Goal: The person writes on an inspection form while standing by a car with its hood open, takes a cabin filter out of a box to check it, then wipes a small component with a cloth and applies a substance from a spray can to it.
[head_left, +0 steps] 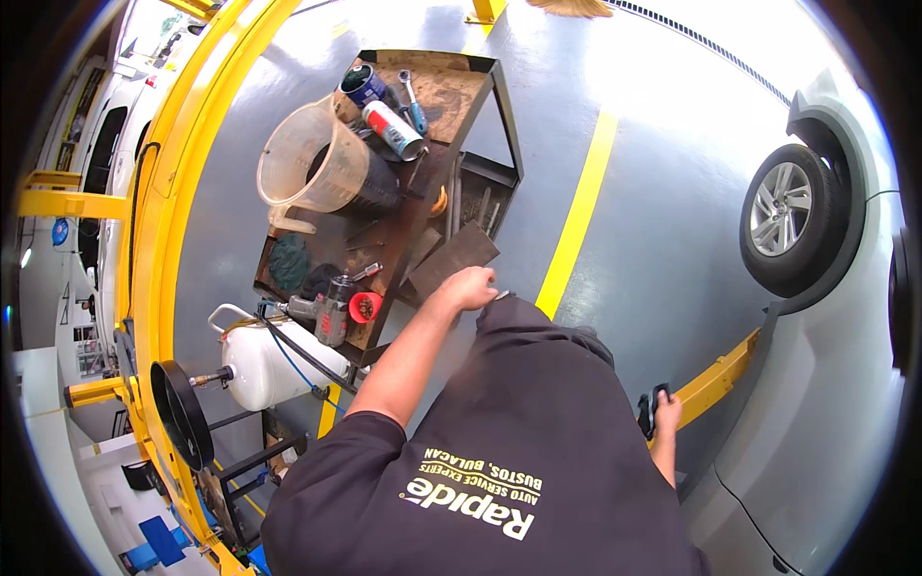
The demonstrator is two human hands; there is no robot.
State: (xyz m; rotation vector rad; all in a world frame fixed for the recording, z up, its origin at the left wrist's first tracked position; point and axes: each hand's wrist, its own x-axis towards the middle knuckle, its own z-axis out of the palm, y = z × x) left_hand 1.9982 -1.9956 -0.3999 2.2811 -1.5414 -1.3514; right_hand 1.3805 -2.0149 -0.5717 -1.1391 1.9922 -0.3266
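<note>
My left hand [471, 286] reaches forward to the hem of my dark shirt [567, 403]. Its fingers are closed, and a small silvery bit shows just past the fingertips; what it is I cannot make out. Lower at the right, my right hand [668, 413] is wrapped round a small black object [650, 411], whose kind does not show clearly. Beyond my left hand stands a workshop cart [451, 106]. It bears a clear plastic measuring jug [312, 158] with dark contents, a spray can [394, 132], a ratchet [413, 101] and an impact wrench [331, 312].
A silver car [836, 384] with its wheel [792, 221] stands at the right, with a yellow lift arm [725, 374] reaching toward it. Left of the cart are a white tank [279, 365] and a yellow lift post [168, 230]. A yellow line [581, 211] crosses the grey floor.
</note>
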